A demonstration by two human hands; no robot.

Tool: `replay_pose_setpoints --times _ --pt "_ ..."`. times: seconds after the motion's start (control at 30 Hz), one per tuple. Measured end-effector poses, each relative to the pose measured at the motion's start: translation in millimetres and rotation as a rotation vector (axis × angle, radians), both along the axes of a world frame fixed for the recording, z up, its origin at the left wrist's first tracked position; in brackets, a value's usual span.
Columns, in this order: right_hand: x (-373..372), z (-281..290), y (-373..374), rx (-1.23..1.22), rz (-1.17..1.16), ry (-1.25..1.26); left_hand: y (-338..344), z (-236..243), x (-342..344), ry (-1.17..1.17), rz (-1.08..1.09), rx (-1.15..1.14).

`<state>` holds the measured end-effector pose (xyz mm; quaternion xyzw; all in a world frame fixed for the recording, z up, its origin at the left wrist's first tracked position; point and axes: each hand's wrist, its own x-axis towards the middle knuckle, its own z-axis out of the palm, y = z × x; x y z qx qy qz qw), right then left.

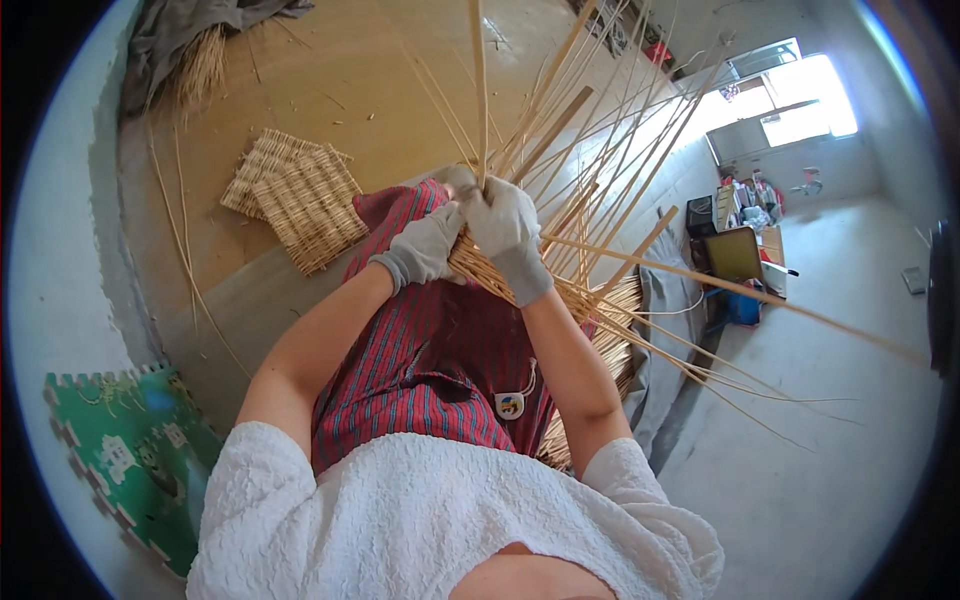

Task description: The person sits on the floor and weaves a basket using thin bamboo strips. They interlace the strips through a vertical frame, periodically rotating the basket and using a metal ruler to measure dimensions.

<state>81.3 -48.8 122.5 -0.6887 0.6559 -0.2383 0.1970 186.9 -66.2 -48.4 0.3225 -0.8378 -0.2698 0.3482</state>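
At the lower left of the frame I see a green foam mat (130, 460) on the floor. Above it, at upper left, 2 flat woven panels (300, 195) lie overlapping on the tan floor, with a bundle of straw (200, 65) and grey cloth near the top edge. In the centre, my left hand (425, 248), in a grey glove, curls against the woven edge of the basket (590, 310); I cannot tell whether its fingers pinch a strand. Just right of it and touching it, my right hand (508, 232), also gloved, is closed around an upright cane (480, 80) where it meets the weave. The basket rests on my lap over a red striped apron (420, 360), its loose canes fanning up and to the right. At far right, a bright window (790, 100) and cluttered shelves (745, 230) stand against the wall.
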Motion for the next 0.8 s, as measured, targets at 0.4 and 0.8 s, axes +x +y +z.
replay_pose_setpoints --times 0.4,0.8 --pt "-1.0 -97.0 53.8 -0.222 -0.114 -1.236 11.0 -4.4 -6.7 0.12 -0.074 0.057" --pt "-24.9 -53.0 131.5 -0.275 0.424 -0.866 -25.9 12.4 -37.7 1.155 -0.402 1.254"
